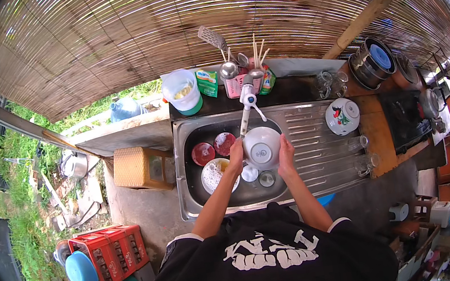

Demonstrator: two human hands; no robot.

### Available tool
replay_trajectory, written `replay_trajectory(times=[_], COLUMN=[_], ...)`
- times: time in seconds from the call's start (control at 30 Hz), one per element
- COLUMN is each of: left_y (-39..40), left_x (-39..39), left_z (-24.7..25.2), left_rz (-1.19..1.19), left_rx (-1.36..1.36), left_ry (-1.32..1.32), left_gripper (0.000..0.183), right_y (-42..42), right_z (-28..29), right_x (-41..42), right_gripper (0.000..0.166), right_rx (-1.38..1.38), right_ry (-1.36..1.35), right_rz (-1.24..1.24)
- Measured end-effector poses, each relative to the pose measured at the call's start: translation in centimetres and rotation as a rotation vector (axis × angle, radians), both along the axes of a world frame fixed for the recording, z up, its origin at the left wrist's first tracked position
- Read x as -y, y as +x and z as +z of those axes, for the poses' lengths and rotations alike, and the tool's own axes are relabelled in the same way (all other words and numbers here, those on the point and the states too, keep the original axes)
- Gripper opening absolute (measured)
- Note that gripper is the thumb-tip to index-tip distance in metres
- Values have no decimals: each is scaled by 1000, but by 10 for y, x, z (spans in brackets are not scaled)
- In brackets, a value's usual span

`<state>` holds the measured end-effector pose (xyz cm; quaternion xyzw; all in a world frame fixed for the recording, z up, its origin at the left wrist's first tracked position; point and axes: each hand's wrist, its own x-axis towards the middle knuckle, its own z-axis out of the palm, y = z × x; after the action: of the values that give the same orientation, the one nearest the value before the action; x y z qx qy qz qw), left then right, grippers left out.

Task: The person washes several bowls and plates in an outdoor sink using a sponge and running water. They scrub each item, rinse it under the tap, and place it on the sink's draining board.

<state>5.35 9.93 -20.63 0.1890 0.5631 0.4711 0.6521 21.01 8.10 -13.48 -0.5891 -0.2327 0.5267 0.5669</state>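
My left hand and my right hand grip a white bowl from both sides, its base turned up towards me. It is held over the steel sink basin, close by the faucet. Below it in the basin sit two red cups with suds, a white bowl full of foam, a small white cup and a clear glass. Whether water is running cannot be made out.
On the ribbed drainboard, an upside-down rooster-patterned bowl and glass mugs stand at the right. Behind the sink are a plastic tub and a utensil holder. A wicker-patterned stool stands left.
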Motion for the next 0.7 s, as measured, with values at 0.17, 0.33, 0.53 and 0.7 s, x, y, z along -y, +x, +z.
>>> replay_trajectory(times=[0.17,0.33,0.53,0.7], left_y=[-9,-45,-46,-62], left_x=[1,17,45,60], left_z=[34,32,41,30], left_rz=[-216,-148,368,353], left_rx=[466,801,467,340], left_ry=[-177,-280,103,154], left_gripper=[49,48,80,70], right_y=[-5,-21,-46,-51], right_z=[13,-2,-35,-23], right_x=[6,11,6,3], right_gripper=[40,23,32,41], right_rx=[232,766,250,-200], right_ry=[86,441,74,-198], right_rz=[61,268,408,562])
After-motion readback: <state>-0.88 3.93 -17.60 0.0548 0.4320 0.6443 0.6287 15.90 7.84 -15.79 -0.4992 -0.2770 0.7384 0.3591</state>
